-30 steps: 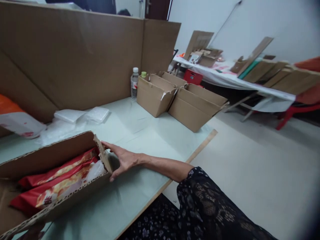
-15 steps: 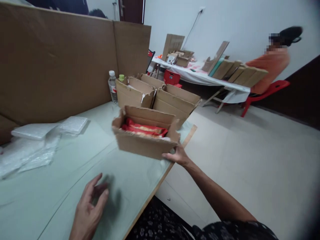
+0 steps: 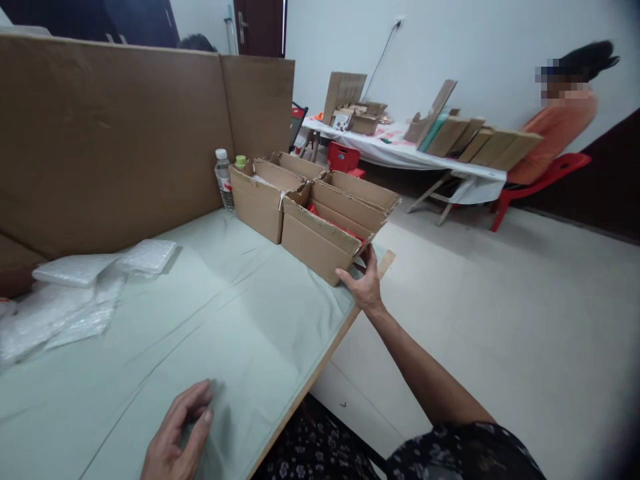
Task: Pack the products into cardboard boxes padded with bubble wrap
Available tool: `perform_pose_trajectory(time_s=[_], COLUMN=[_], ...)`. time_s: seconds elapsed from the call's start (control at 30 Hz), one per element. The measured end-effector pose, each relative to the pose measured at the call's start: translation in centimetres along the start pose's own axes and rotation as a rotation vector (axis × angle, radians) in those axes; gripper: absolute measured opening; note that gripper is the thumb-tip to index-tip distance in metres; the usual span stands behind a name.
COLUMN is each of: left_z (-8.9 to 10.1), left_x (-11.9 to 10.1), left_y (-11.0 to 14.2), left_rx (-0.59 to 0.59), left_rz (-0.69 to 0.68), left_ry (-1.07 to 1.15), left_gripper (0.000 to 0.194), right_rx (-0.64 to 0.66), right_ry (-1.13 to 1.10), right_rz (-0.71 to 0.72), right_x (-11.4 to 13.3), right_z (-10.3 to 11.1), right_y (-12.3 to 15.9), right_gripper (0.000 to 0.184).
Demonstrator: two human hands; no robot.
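My right hand (image 3: 364, 283) reaches out to the far corner of the pale green table (image 3: 210, 333) and grips the near end of a cardboard box (image 3: 320, 243) holding red packets (image 3: 340, 229). That box now stands on the table against two other open cardboard boxes (image 3: 263, 197), one to its left and one behind it. My left hand (image 3: 175, 437) rests on the table near me, fingers loosely curled and apart, holding nothing.
Clear plastic bags (image 3: 75, 287) lie at the left. A water bottle (image 3: 224, 180) stands behind the boxes by a tall cardboard partition (image 3: 125, 140). Across the floor is another table (image 3: 400, 153) with cardboard pieces, and a person in orange on a red chair (image 3: 545, 173).
My right hand carried the box of red packets from near me to the far end and set it down against the other boxes. My left hand came into view and settled on the table.
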State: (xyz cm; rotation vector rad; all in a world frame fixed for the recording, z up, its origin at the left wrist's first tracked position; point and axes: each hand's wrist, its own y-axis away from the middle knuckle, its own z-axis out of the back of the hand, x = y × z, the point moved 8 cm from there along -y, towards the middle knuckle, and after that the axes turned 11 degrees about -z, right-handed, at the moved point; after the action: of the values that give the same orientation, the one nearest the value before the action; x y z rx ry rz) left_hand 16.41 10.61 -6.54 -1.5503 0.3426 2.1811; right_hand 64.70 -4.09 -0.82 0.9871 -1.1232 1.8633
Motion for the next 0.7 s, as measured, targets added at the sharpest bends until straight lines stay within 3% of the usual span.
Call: perform_pose_trajectory(time_s=[0.17, 0.27, 0.37, 0.47, 0.57, 0.7], left_z=[0.2, 0.1, -0.1, -0.2, -0.3, -0.1], left_x=[0.4, 0.2, -0.8, -2.3, -3.2, -3.6], left_y=[0.7, 0.4, 0.1, 0.0, 0.1, 0.7], left_rx=[-0.015, -0.006, -0.007, -0.028, -0.044, -0.029], left_rz=[0.021, -0.023, -0.098, -0.174, -0.197, -0.182], left_ry=[-0.014, -0.021, -0.003, 0.013, 0.038, 0.06], left_gripper=[0.052, 0.049, 0.04, 0.031, 0.029, 0.031], right_rx=[0.018, 0.056, 0.082, 0.189, 0.402, 0.711], right_ry=[0.036, 0.065, 0.144, 0.212, 0.289, 0.332], right_rz=[-0.044, -0.092, -0.081, -0.015, 0.141, 0.398], right_x=[-1.0, -1.5, -1.3, -0.3, 1.7, 5.5], right_z=[0.3, 0.5, 0.7, 0.0, -3.1, -10.1], right_y=[0.6, 2.4, 5.7, 8.6, 10.5, 13.5], right_gripper=[0.1, 0.089, 0.06, 0.037, 0.033, 0.034])
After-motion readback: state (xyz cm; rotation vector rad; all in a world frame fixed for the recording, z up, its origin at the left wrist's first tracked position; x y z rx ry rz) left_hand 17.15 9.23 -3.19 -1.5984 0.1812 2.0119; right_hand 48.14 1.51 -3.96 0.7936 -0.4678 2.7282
